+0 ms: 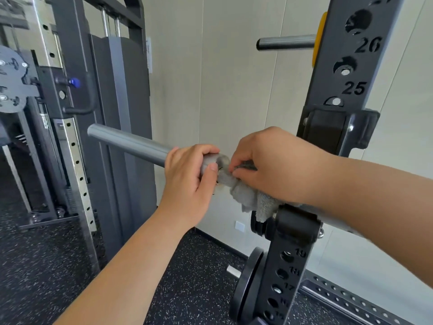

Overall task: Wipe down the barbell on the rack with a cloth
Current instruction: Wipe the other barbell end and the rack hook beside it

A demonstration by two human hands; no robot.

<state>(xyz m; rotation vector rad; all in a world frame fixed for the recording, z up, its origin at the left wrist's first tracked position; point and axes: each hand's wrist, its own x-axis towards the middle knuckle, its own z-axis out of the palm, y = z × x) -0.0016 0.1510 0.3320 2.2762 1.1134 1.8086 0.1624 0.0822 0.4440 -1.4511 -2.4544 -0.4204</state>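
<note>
Left grip (187,177) curls round the grey barbell (131,141) at centre frame, fingers over the top and thumb on the near side, where the smooth sleeve ends. Right grip (264,165) sits just to its right, nearly touching it, its fingertips pinching a grey cloth (253,200) against the bar. The cloth wraps the bar under that grip and hangs bunched below it, its lower edge reaching the black hook (295,228) on the rack (379,73) at lower right. From the left grip the bare sleeve runs toward the upper left of the frame; to the right the bar passes beneath the right forearm at the hook. A black weight plate (246,285) stands at the rack's foot on the speckled floor (46,254). A storage peg (285,43) juts out at upper right, and a cable machine (117,90) fills the left side.
</note>
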